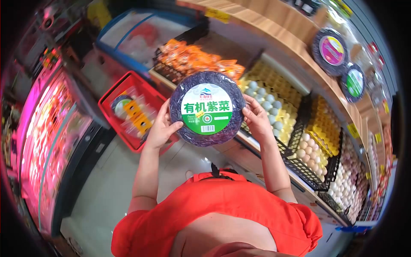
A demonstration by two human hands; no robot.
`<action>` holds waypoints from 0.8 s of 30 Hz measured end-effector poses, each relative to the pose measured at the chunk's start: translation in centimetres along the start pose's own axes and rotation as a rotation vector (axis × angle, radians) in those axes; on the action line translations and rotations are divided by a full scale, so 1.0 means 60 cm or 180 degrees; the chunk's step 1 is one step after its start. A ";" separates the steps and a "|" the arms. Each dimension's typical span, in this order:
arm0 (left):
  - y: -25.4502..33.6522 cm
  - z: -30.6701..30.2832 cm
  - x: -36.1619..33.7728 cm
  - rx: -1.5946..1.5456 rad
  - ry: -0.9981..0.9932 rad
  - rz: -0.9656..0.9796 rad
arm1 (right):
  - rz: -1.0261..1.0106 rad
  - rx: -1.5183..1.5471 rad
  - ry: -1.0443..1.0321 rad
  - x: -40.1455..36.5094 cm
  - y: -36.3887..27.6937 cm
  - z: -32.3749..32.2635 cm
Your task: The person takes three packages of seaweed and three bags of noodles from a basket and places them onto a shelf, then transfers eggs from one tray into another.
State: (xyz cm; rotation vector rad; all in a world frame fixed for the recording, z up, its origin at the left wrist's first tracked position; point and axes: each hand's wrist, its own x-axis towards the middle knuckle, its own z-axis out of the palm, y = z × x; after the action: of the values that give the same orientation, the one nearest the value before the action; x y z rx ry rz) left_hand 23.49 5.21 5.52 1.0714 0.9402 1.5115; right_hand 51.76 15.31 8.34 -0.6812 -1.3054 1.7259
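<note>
I hold a round, flat pack of dark purple dried seaweed (207,109) with a white and green label, upright in front of me. My left hand (162,127) grips its left edge, thumb on the front. My right hand (257,118) grips its right edge. Both arms reach forward from my red top.
A red shopping basket (112,108) with packaged goods sits on the floor at left. Black crates of eggs (319,141) line a low shelf at right. Orange packets (197,60) lie behind. Two more round packs (330,50) rest on the wooden shelf (274,30). A pink-lit chiller (43,141) stands far left.
</note>
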 end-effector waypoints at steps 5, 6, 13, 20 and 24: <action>0.011 0.175 0.091 -0.0065 -0.0455 0.0117 | -0.0617 -0.0216 0.0430 -0.084 -0.095 -0.124; 0.011 0.220 0.111 -0.0061 -0.0580 0.0196 | -0.0736 -0.0282 0.0568 -0.104 -0.121 -0.155; 0.003 0.585 0.244 -0.0117 -0.1898 0.0749 | -0.1648 -0.1130 0.1752 -0.253 -0.334 -0.385; -0.010 0.866 0.386 0.1036 -0.1840 0.1651 | -0.1880 -0.1810 0.2535 -0.270 -0.494 -0.589; -0.023 0.946 0.435 0.1966 -0.1457 0.2070 | -0.1811 -0.1846 0.2838 -0.229 -0.511 -0.684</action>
State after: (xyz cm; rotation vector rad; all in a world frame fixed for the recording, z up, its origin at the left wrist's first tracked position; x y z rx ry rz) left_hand 75.63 33.26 25.53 2.2282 0.7741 1.3797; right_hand 101.20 26.51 23.90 -1.0990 -1.1532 0.4461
